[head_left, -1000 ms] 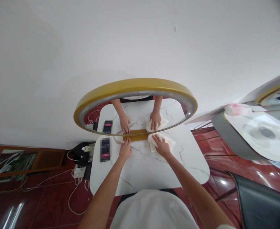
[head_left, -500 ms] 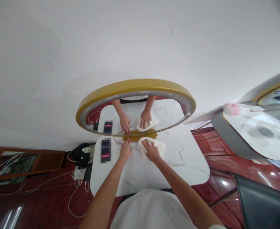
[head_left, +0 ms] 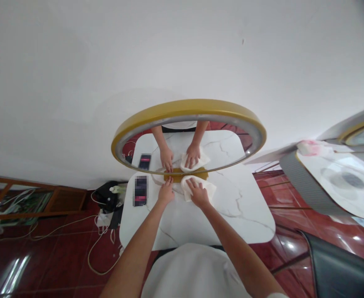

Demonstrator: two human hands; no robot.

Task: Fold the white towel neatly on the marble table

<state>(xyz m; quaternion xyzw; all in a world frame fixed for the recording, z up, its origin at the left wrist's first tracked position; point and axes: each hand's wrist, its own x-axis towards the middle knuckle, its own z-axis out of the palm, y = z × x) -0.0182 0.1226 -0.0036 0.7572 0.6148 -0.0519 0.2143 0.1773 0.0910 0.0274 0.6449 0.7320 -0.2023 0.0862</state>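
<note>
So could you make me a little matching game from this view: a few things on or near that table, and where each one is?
Things:
1. white cloth
2. phone
3. gold mirror base
4. black chair

Places:
a. on the red floor, far right of the table
b. under the right hand
c. just beyond the left hand's fingertips
d. at the table's left edge

Pairs: 1-b, 2-d, 3-c, 4-a
</note>
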